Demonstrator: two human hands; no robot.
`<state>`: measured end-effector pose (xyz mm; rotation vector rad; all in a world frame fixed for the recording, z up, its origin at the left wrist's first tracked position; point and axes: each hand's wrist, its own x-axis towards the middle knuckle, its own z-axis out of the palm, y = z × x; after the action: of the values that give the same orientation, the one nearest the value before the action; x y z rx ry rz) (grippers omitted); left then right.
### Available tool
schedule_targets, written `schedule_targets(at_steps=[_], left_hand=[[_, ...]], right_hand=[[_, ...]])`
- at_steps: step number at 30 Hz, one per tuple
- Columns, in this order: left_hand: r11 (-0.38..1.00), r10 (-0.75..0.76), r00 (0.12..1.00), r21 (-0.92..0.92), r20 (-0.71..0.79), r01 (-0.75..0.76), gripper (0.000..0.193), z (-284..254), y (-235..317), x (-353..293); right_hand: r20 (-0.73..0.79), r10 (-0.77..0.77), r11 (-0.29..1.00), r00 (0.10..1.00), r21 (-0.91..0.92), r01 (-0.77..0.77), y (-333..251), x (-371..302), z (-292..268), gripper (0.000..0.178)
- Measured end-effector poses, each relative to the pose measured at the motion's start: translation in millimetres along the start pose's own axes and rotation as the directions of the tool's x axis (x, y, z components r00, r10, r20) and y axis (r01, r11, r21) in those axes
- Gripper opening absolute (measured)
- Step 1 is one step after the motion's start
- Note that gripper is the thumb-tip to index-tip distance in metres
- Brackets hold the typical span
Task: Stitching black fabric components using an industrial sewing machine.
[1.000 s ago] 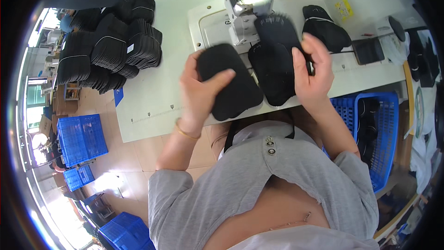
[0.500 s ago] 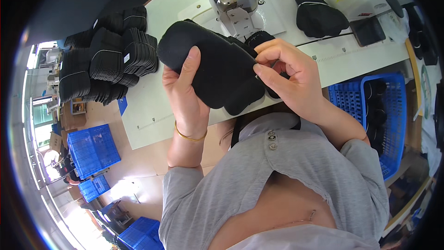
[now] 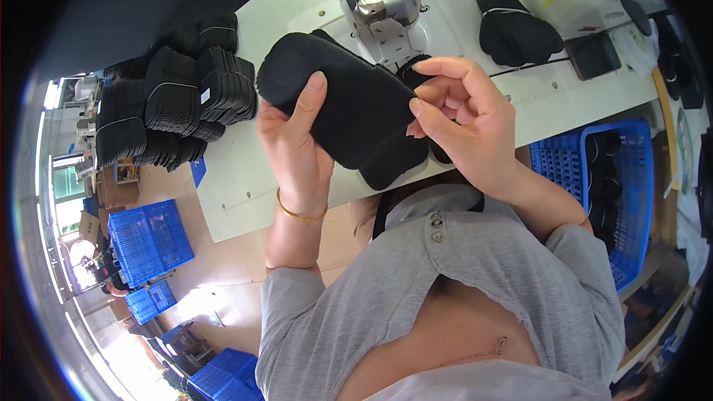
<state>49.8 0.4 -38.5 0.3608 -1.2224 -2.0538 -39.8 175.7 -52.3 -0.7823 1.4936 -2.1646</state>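
My left hand [image 3: 301,137] is closed on a small stack of black sole-shaped fabric pieces [image 3: 342,96], its thumb flat on the top piece. The stack is held tilted above the table's front edge, and its layers are slightly fanned. At the right edge of the stack is my right hand [image 3: 471,119]. Its index finger is raised apart from the thumb, and the thumb tip is at the fabric edge. The other fingers are curled and partly hidden. Behind the stack stands a sewing machine [image 3: 382,11]; more black fabric [image 3: 413,64] lies by its base, mostly covered.
Tied bundles of black pieces [image 3: 174,89] are piled at the table's left. Another tied black bundle [image 3: 516,30] and a dark phone-like slab [image 3: 593,56] lie at the right. A blue basket [image 3: 639,200] holding black bundles stands right of me. Blue crates [image 3: 152,241] stand on the left floor.
My right index finger has lifted away from the fabric edge, widening the gap to the thumb. The left hand still holds the stack, which has shifted slightly.
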Motion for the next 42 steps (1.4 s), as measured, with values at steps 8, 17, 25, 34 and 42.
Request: schedule_targets(at_steps=[8,17,25,34,42], left_hand=[[0.985,0.003,0.998,0.175,0.071,-0.015,0.025,13.1,14.3,52.2],[0.907,-0.091,0.985,0.42,0.148,0.021,0.009,20.9,36.1,104.3],[0.816,-0.109,0.993,0.574,0.035,0.069,0.009,27.5,42.6,106.9],[0.72,-0.192,0.981,0.684,0.035,0.116,0.022,28.9,45.5,112.7],[0.233,0.717,0.577,0.646,0.391,-0.727,0.017,11.0,16.8,83.8]], right_hand=[[0.166,0.162,0.985,0.973,0.032,-0.17,-5.4,35.6,-0.9,0.023],[0.118,0.14,0.971,0.983,0.176,-0.159,-18.2,66.7,13.9,0.021],[0.126,0.135,0.96,0.983,0.229,-0.161,-12.3,68.0,16.4,0.021],[0.116,0.146,0.955,0.982,0.242,-0.17,-14.3,69.0,18.1,0.02],[0.121,0.114,0.97,0.986,0.201,-0.137,-10.4,63.7,18.1,0.019]])
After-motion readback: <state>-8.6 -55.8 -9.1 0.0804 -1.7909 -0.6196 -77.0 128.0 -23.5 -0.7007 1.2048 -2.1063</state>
